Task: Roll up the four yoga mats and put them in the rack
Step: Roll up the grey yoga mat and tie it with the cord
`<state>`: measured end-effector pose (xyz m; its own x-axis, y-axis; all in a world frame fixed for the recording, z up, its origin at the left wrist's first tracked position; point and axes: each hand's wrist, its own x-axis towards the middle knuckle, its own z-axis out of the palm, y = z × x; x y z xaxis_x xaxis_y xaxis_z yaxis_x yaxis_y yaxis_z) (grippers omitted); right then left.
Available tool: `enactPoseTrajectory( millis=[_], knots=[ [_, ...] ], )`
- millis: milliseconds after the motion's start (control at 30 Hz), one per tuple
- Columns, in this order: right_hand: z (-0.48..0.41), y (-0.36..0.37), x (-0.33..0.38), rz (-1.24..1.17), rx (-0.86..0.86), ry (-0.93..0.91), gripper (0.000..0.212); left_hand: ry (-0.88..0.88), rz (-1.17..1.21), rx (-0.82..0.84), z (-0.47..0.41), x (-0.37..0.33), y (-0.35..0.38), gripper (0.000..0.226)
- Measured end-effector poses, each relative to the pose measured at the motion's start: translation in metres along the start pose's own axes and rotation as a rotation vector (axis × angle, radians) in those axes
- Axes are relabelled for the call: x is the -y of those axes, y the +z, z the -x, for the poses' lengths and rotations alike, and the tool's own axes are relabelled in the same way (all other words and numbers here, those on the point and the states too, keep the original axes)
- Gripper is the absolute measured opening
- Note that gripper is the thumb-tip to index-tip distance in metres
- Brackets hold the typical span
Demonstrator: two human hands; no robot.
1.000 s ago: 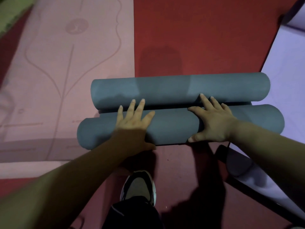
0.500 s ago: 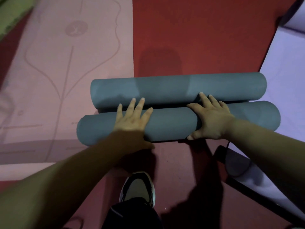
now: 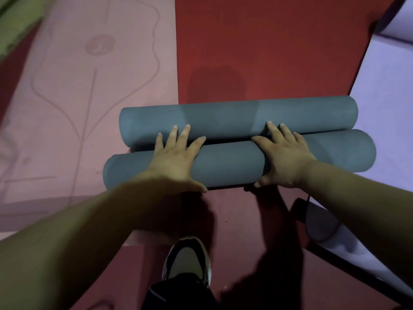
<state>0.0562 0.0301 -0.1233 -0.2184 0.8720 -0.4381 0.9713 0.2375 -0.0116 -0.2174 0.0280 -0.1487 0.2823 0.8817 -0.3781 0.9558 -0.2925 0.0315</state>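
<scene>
Two grey yoga-mat rolls lie side by side across the red floor. The far grey roll [image 3: 223,117] touches the near grey roll [image 3: 228,166] along their length. My left hand [image 3: 176,159] drapes over the near roll left of its middle, fingers spread forward and thumb on the near side. My right hand [image 3: 286,157] grips the same roll right of its middle, its fingertips reaching the seam between the rolls. A pink mat [image 3: 78,108] lies flat at the left, a lavender mat [image 3: 384,86] at the right. No rack is in view.
A green mat [image 3: 15,23] shows at the top left corner. The lavender mat's near corner [image 3: 317,222] is curled up, showing a dark underside. My shoe [image 3: 187,258] stands on the red floor [image 3: 257,41] just behind the rolls.
Both hands have pushed the near grey roll forward, closing the gap until it meets the far roll. The far roll has stayed in place.
</scene>
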Motion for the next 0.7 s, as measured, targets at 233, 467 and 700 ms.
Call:
enactPoseTrajectory(
  millis=[233, 467, 700],
  knots=[
    [-0.005, -0.001, -0.002, 0.004, 0.011, 0.009, 0.134, -0.024, -0.063, -0.035, 0.002, -0.006, 0.006, 0.127],
    [-0.013, -0.014, -0.004, -0.031, 0.039, -0.014, 0.128, 0.044, -0.013, -0.023, -0.01, 0.003, -0.005, 0.117],
    [0.013, -0.009, 0.005, -0.072, 0.099, -0.048, 0.116, 0.15, -0.039, -0.01, 0.012, 0.005, 0.005, 0.118]
  ],
)
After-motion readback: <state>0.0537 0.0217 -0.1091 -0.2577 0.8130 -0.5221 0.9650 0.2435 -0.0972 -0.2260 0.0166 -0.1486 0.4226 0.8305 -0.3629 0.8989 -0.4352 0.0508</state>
